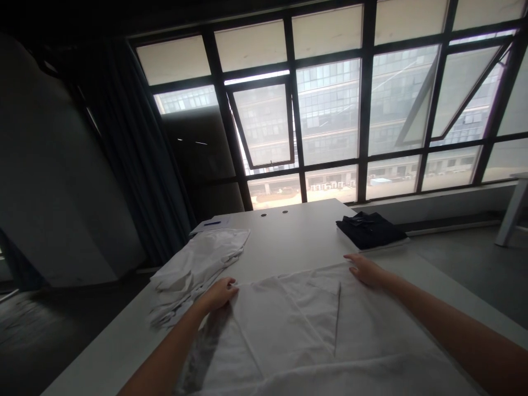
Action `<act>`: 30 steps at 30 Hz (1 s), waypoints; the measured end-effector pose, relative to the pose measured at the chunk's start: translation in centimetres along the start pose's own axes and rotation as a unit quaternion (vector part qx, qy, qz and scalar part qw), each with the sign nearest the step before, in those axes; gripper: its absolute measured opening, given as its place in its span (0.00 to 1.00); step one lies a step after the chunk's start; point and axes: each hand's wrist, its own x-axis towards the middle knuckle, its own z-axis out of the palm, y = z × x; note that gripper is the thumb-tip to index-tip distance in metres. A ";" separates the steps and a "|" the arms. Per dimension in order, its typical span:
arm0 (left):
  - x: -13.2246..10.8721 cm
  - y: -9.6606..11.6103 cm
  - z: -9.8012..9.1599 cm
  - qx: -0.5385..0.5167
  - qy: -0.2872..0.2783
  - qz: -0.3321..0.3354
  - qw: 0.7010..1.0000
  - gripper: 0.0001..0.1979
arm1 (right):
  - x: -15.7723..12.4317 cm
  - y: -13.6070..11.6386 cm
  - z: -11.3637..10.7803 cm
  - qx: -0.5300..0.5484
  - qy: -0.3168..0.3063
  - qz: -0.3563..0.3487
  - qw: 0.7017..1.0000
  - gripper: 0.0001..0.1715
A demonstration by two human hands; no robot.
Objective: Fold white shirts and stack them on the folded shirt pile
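Observation:
A large white cloth garment (292, 319) lies spread over the near part of the table, with fold lines and a loose flap across it. My left hand (220, 292) pinches its far left corner between thumb and fingers. At the far right corner, my right hand (366, 269) grips the edge, index finger reaching past the cloth. The far edge stretches nearly straight between both hands. The garment's near end runs out of the picture, and its exact kind cannot be made out.
Crumpled white garments (202, 256) are heaped on the left of the white table (284, 236). Behind them lie paper and a dark pen (212, 223). A folded dark collared shirt (369, 230) tops a pile at the right edge. Windows and a blue curtain (136, 148) stand beyond.

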 end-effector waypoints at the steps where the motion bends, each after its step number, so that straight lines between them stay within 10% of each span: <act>1: 0.2 -0.1 0.0 -0.003 -0.006 0.000 1.000 0.29 | 0.5 0.1 0.4 -0.004 -0.004 0.007 1.000 0.28; 14: -0.2 1.7 -2.0 -0.063 0.034 0.090 0.993 0.23 | 1.2 -0.9 -2.1 0.000 0.054 0.052 0.997 0.08; 21: -4.3 1.2 -3.4 -0.010 0.070 0.138 0.988 0.21 | -3.9 -0.7 -3.9 0.059 0.065 0.008 0.996 0.12; 30: -8.6 -0.7 -0.9 0.159 0.060 0.165 0.972 0.05 | -11.8 -0.5 -2.9 0.086 0.026 -0.052 0.995 0.14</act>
